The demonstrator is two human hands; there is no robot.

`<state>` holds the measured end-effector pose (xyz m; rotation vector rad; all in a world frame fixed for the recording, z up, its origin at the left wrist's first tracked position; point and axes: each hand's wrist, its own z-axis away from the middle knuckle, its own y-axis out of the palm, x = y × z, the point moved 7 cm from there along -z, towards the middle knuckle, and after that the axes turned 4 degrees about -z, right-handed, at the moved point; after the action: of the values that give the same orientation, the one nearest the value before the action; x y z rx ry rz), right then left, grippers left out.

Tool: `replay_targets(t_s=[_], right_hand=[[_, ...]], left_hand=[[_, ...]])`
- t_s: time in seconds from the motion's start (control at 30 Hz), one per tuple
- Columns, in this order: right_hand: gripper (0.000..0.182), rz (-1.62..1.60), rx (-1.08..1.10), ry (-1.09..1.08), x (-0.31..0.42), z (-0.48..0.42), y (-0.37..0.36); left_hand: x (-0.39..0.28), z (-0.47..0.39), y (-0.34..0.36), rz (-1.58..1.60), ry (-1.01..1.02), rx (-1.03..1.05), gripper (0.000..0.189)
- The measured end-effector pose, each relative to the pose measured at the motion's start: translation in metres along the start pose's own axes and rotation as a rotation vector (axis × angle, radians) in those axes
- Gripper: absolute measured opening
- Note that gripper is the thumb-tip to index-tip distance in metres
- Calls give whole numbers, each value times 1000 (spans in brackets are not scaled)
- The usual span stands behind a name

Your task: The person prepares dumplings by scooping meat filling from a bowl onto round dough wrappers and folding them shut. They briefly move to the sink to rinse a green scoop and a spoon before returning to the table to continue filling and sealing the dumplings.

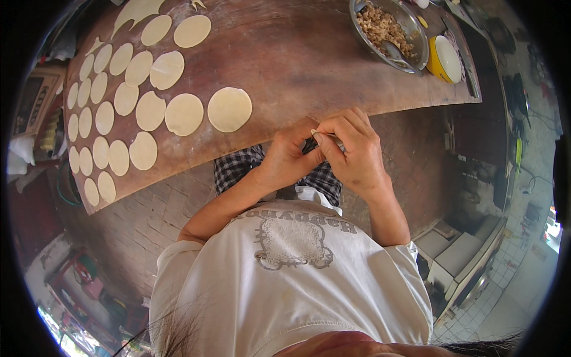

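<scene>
Just beyond the near edge of the wooden table, my left hand (290, 154) and my right hand (354, 149) meet with thumbs and forefingers close together. Between them is a piece of dough (314, 132), of which only a small pale edge shows; the fingers hide the rest. My right thumb and forefinger pinch that edge, while my left fingers curl around its other side. Left of my hands, the nearest flat dough round (229, 110) lies on the table. Several more dough rounds (184, 114) spread in rows toward the left end.
On the wooden table (294, 67), a metal bowl (419, 38) at the far right holds minced filling (383, 29) and a spoon (395, 51). Beside it is a yellow bowl (437, 62) with a white inside. Dough scraps (136, 13) lie at the far left.
</scene>
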<state>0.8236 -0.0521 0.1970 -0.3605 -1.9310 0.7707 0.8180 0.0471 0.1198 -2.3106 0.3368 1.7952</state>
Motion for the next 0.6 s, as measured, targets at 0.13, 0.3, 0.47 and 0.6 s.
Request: replay_targets(t_s=[0.13, 0.3, 0.47, 0.6], right_hand=[[10, 42, -30, -20, 5, -3, 0], [9, 90, -31, -19, 9, -7, 3], [10, 153, 6, -97, 8, -7, 7], [23, 15, -133, 45, 3, -10, -12]], left_hand=[[-3, -1, -1, 85, 9, -63, 17], [-1, -1, 0, 60, 13, -35, 19], [7, 3, 1, -24, -70, 14, 19], [7, 3, -4, 384, -226, -41, 19]])
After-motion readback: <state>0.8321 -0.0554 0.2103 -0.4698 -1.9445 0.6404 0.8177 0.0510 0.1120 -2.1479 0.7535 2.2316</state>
